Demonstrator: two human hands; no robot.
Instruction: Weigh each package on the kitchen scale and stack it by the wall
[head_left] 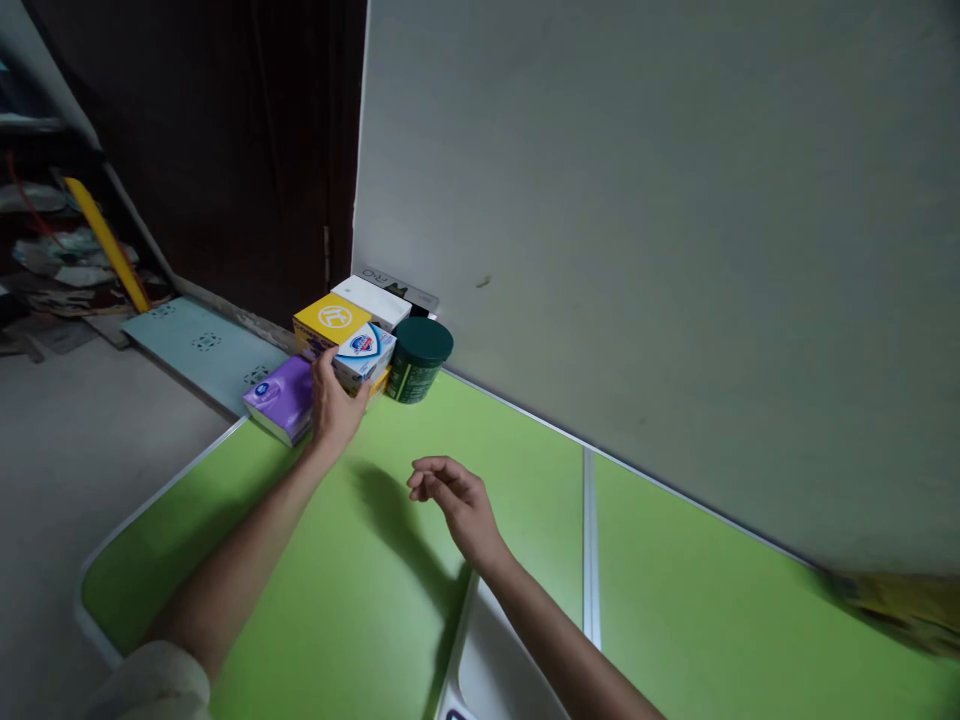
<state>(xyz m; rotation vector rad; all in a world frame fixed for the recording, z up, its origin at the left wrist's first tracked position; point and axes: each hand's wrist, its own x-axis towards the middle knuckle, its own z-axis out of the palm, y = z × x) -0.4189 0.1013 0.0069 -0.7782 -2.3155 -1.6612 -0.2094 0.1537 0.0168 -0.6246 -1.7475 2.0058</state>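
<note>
Left hand (339, 408) grips white-blue box (367, 346), right hand (455, 500) empty; dragging right could topple green tub (418, 358).

Your left hand (337, 408) reaches far out, with thumb (364, 392) and fingers (324, 370) apart. Your right hand (459, 505) is up, fingers loosely bent.

It looks like a home: purple tissue pack (280, 396) and soap box (365, 346) on a green table (525, 470).
</note>
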